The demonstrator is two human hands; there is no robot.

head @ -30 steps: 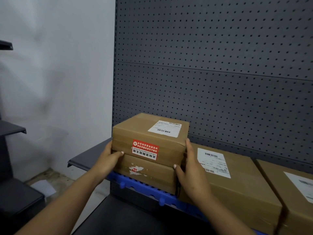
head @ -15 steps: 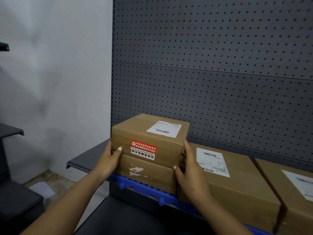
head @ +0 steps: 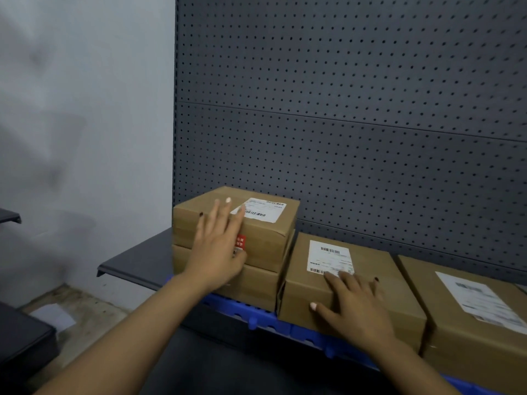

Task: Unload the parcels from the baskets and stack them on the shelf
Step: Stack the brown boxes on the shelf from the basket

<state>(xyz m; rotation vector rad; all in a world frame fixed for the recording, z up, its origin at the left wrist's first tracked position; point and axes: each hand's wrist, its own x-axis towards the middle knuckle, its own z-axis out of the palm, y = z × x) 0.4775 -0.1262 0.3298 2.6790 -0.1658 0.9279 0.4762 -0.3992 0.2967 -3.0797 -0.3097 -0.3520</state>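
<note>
Two brown cardboard parcels are stacked at the left end of the dark shelf. The top parcel carries a white label and a red sticker; the bottom parcel lies under it. My left hand is in front of the top parcel's front face with fingers spread and straight, blurred. Beside the stack lies a wider parcel with a white label. On its top rests my right hand, fingers flat.
A third flat parcel lies at the right end of the shelf. Blue plastic strips run along the shelf's front edge. A dark pegboard backs the shelf. A white wall stands left; another dark shelf unit is at the lower left.
Both hands have let go of the top parcel's sides. The left hand has come across its front face, and the right hand has dropped onto the wider parcel beside the stack.
</note>
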